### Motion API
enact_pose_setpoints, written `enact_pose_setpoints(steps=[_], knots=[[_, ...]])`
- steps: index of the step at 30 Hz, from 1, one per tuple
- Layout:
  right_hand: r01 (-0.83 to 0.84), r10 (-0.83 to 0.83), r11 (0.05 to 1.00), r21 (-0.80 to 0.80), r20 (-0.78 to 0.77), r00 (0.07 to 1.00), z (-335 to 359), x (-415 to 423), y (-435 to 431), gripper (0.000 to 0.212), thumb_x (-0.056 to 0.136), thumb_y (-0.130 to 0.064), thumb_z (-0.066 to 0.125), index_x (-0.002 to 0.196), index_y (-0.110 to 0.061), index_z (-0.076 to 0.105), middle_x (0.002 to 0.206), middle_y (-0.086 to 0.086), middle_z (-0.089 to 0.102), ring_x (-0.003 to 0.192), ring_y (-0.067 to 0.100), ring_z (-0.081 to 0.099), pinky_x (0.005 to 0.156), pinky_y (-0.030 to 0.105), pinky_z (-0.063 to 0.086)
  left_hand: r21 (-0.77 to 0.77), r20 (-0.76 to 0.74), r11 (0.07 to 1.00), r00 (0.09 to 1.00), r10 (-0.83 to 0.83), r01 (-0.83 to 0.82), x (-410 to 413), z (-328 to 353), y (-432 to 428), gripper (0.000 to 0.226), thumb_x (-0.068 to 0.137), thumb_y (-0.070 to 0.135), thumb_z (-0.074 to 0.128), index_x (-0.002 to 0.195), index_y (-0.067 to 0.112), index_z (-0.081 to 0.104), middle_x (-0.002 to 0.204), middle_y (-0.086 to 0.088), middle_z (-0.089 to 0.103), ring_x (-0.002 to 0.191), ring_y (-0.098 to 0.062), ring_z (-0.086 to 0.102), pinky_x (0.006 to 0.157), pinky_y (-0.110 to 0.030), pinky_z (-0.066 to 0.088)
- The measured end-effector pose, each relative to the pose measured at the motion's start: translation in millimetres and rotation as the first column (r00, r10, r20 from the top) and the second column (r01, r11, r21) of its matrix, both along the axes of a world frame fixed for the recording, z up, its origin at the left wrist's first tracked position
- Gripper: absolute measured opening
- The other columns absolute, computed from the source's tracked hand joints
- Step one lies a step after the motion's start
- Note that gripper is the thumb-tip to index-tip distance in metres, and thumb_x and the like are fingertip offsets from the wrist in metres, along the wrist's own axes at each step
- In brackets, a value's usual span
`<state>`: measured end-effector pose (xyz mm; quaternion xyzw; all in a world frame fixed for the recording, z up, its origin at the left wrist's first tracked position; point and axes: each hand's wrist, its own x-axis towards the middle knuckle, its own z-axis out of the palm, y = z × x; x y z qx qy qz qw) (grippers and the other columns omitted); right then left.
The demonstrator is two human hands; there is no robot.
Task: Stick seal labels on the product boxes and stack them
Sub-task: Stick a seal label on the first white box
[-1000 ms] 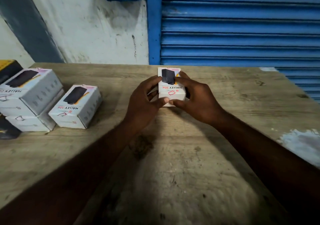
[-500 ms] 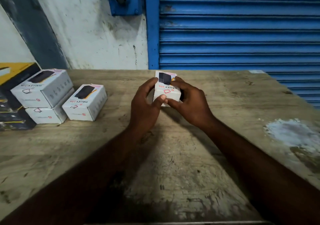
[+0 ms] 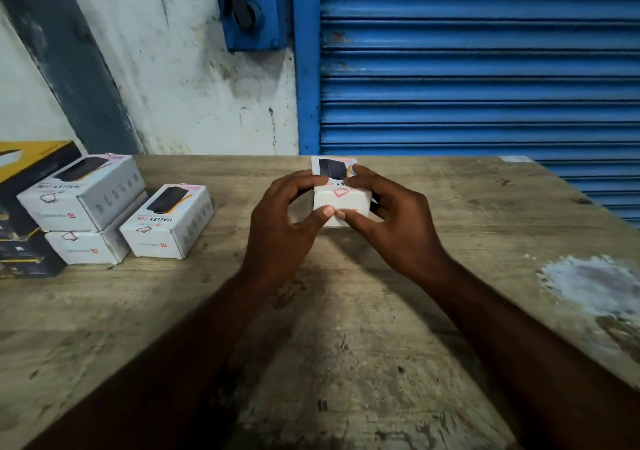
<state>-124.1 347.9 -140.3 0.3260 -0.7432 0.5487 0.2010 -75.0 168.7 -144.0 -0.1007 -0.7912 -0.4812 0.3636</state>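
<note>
White cardboard product box (image 3: pixel 341 200), dark device print on top: mid-table, far side, held between both hands. Left hand (image 3: pixel 280 221): fingers curled over top edge, thumb pressed on near face. Right hand (image 3: pixel 398 221): fingers curled round right side, thumb tip on near face, touching left thumb. Worn wooden table (image 3: pixel 346 345). At left: two-high stack of matching white boxes (image 3: pixel 83 190); single matching white box (image 3: pixel 169 221) just beside stack. Black-and-yellow cartons (image 3: pixel 20 159) at far left edge. Blue roller shutter (image 3: pixel 478 69) behind.

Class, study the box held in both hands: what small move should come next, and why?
Probably rub both thumbs outward along the near face of the box: left hand and right hand grip it, thumb tips meeting there, perhaps on an unseen seal.
</note>
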Motion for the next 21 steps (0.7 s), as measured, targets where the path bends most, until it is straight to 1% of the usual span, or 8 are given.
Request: enact_pose_setpoints(steps=[3,6,8,10,14,16,18,21], knots=[[-0.013,0.013,1.0,-0.011,-0.004,1.0,0.6,-0.5,-0.4,0.039,0.08,-0.013,0.084,0.117,-0.016,0.073,0.127,-0.027,0.06,0.128,0.003,0.058,0.1,0.037,0.056,-0.03,-0.017,1.0,1.0,0.0,-0.001,-1.4,0.0,-0.7,0.034,0.08,0.025,0.076,0.114,0.021,0.069,0.124,0.008,0.065,0.12,-0.014,0.061,0.102,-0.045,0.049],[-0.01,0.01,1.0,-0.004,-0.03,1.0,3.2,0.6,-1.1,0.036,0.079,-0.012,0.083,0.114,-0.017,0.074,0.116,-0.036,0.059,0.118,-0.009,0.059,0.096,0.032,0.057,-0.087,-0.025,0.996,0.999,0.032,-0.034,-3.0,1.0,1.2,0.036,0.079,0.027,0.077,0.113,0.018,0.069,0.128,0.007,0.064,0.123,-0.009,0.057,0.104,-0.033,0.046],[0.0,0.0,1.0,0.007,-0.044,0.999,3.3,0.0,0.2,0.036,0.078,-0.012,0.083,0.113,-0.016,0.074,0.117,-0.034,0.06,0.115,-0.011,0.059,0.094,0.028,0.057,-0.103,-0.014,0.993,0.998,0.054,-0.055,-2.8,1.2,3.4,0.037,0.078,0.029,0.077,0.113,0.02,0.069,0.131,0.006,0.062,0.124,-0.007,0.054,0.104,-0.025,0.044],[0.024,-0.022,0.999,0.031,-0.061,0.998,2.9,-1.1,1.6,0.036,0.078,-0.011,0.084,0.112,-0.016,0.075,0.121,-0.026,0.062,0.115,-0.01,0.059,0.093,0.024,0.056,-0.108,0.002,0.993,0.998,0.055,-0.055,-3.1,0.2,5.1,0.038,0.077,0.031,0.077,0.113,0.02,0.069,0.132,0.005,0.06,0.125,-0.007,0.053,0.104,-0.02,0.042],[0.082,-0.064,0.991,0.11,-0.153,0.986,2.7,0.6,1.7,0.033,0.08,-0.016,0.083,0.112,-0.018,0.075,0.12,-0.019,0.064,0.115,0.001,0.062,0.093,0.035,0.057,-0.117,0.006,0.991,0.998,0.062,-0.061,-0.8,-0.2,4.2,0.038,0.077,0.031,0.077,0.112,0.018,0.07,0.131,0.005,0.061,0.125,-0.005,0.053,0.103,-0.014,0.038],[0.138,-0.11,0.98,0.146,-0.184,0.977,1.8,0.6,3.0,0.028,0.082,-0.022,0.083,0.108,-0.022,0.075,0.115,-0.015,0.069,0.11,0.007,0.063,0.086,0.041,0.057,-0.124,0.025,0.99,0.998,0.063,-0.059,1.3,-0.9,3.1,0.036,0.078,0.031,0.078,0.111,0.019,0.07,0.127,0.007,0.062,0.122,-0.004,0.055,0.102,-0.015,0.04],[0.166,-0.136,0.97,0.176,-0.167,0.976,1.1,-1.4,5.7,0.024,0.082,-0.03,0.082,0.105,-0.025,0.076,0.108,-0.011,0.07,0.106,0.012,0.061,0.078,0.042,0.057,-0.101,0.067,0.994,0.997,0.046,-0.039,3.2,-3.5,2.8,0.033,0.08,0.026,0.081,0.111,0.02,0.07,0.121,0.009,0.063,0.116,-0.005,0.059,0.099,-0.019,0.046],[0.17,-0.13,0.96,0.225,-0.179,0.975,1.1,-2.6,8.3,0.023,0.085,-0.035,0.079,0.106,-0.025,0.077,0.104,-0.009,0.069,0.103,0.012,0.058,0.078,0.041,0.056,-0.084,0.104,0.996,0.993,0.046,-0.037,4.8,-4.6,2.7,0.033,0.082,0.021,0.082,0.112,0.022,0.07,0.117,0.012,0.064,0.11,-0.002,0.062,0.094,-0.015,0.048]])
